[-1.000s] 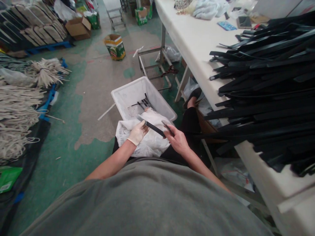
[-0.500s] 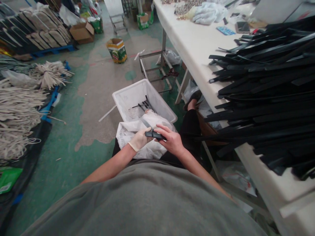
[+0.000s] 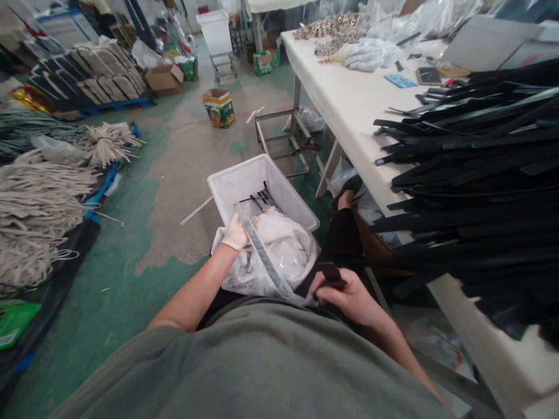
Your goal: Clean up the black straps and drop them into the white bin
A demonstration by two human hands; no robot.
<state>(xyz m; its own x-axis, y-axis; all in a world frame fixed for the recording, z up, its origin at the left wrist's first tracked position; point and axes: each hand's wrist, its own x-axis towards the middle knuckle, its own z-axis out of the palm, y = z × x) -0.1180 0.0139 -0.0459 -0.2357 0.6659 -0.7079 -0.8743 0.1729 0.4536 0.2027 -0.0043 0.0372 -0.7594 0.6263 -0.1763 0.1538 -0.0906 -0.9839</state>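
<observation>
A long flat strap (image 3: 267, 259) runs slantwise across my lap, its upward face grey. My left hand (image 3: 236, 234), in a pale glove, is closed at the strap's far end, above the white cloth sack (image 3: 290, 247) on my lap. My right hand (image 3: 349, 294), bare, is closed around the black near end of the strap, by my right thigh. Motion blurs this end, so its shape is unclear. Just beyond the sack stands a white plastic bin (image 3: 222, 183) with several short black strips (image 3: 264, 195) in it.
On my right, a white table (image 3: 345, 110) bears a thick heap of black straps (image 3: 471, 174) overhanging its edge. A metal frame (image 3: 283, 137) stands under the table's far part. Bundles of beige cord (image 3: 43, 203) lie at the left. A cardboard box (image 3: 218, 110) sits on the floor ahead.
My hands have parted. The right hand has drawn back toward me and right with the black end, the left has moved slightly left and forward, and the strap now stretches between them.
</observation>
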